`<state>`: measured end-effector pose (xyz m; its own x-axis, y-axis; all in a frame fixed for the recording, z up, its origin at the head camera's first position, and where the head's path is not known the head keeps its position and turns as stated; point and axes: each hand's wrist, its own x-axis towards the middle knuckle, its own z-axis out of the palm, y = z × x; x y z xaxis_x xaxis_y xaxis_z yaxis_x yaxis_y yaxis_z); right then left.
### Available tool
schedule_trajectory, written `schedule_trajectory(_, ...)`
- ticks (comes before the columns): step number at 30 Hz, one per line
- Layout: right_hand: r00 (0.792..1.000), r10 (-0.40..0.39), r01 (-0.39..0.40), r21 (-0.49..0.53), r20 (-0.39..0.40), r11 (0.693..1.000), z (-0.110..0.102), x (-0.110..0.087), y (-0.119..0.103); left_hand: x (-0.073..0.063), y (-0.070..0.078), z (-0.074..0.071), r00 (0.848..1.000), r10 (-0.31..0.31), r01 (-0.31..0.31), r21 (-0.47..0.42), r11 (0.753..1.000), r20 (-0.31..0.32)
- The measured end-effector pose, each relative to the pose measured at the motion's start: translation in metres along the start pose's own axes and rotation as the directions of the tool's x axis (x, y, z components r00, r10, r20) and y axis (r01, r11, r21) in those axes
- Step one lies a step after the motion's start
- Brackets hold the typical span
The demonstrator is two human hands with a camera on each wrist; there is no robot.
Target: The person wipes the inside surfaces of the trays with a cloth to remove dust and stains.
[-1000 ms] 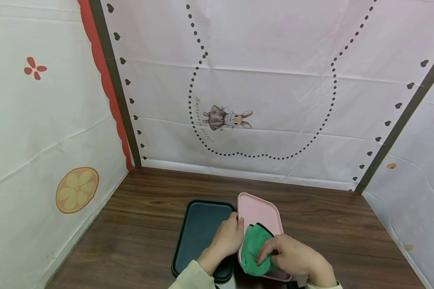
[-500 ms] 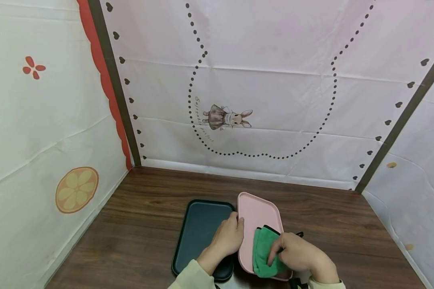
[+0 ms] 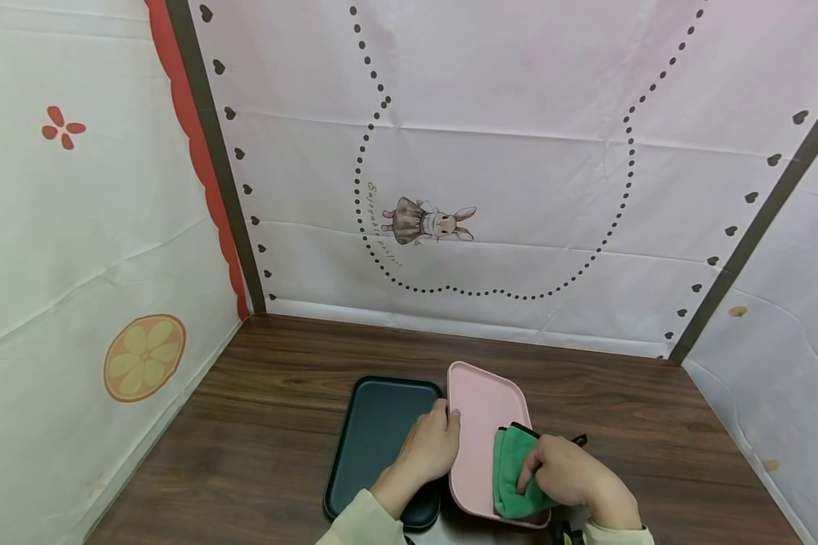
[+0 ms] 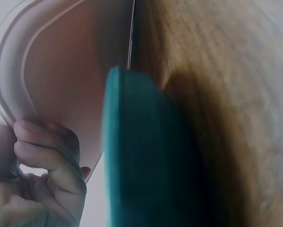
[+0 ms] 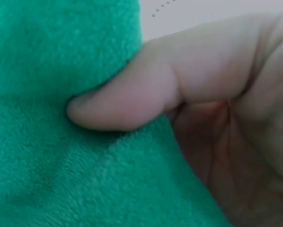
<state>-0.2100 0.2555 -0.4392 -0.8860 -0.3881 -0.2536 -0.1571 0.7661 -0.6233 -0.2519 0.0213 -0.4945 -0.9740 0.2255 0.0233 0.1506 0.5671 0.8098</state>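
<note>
Grips the pink tray [image 3: 480,416] by its left edge with the left hand [image 3: 428,446]. Lays the thumb over the rim; in the left wrist view, curls fingers against the underside. Holds the tray just right of the dark teal tray [image 3: 385,424], raised off the wood table [image 3: 279,409] at least in part. Cannot tell of any edge touching wood.

Pinches the green cloth [image 3: 511,463] with the right hand [image 3: 569,473]. In the right wrist view, sets the thumb on the near face, with fabric running behind it toward the palm; cannot see the remaining fingertips there. In the head view, points one bent finger down onto the cloth. Rests the cloth on the pink tray's upper face, toward the near right corner, against the right side. Shows folded layers and a black border along the far edge. Leaves the tray's far part and left strip in plain sight.

Passes the left forearm over the dark teal tray, flat on the table. Cannot tell of contact between the two trays. Wears pale sleeves [image 3: 363,522]. Shows a small black thing [image 3: 579,440] just beyond the right hand, too small to name.

Faces a white printed sheet [image 3: 518,189] with a dotted line [image 3: 496,293], dark hearts [image 3: 751,197] and a rabbit [image 3: 423,222] in a dress.
</note>
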Motion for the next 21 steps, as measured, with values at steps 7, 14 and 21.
schedule_trajectory(7,0.994,0.096,-0.097,-0.020,-0.059,0.995,-0.0001,0.0016,-0.0011,-0.0009,0.0014,-0.0006,1.000,0.012,-0.012,0.007,1.000,-0.011)
schedule_trajectory(14,0.983,0.099,-0.116,-0.105,-0.156,0.988,0.0007,0.0041,0.0003,-0.0010,0.0018,-0.0013,1.000,0.012,-0.012,0.008,1.000,-0.009)
schedule_trajectory(21,0.967,0.141,-0.167,-0.113,-0.212,0.979,0.0012,0.0093,0.0004,-0.0008,0.0017,-0.0005,1.000,0.012,-0.012,0.013,1.000,-0.014)
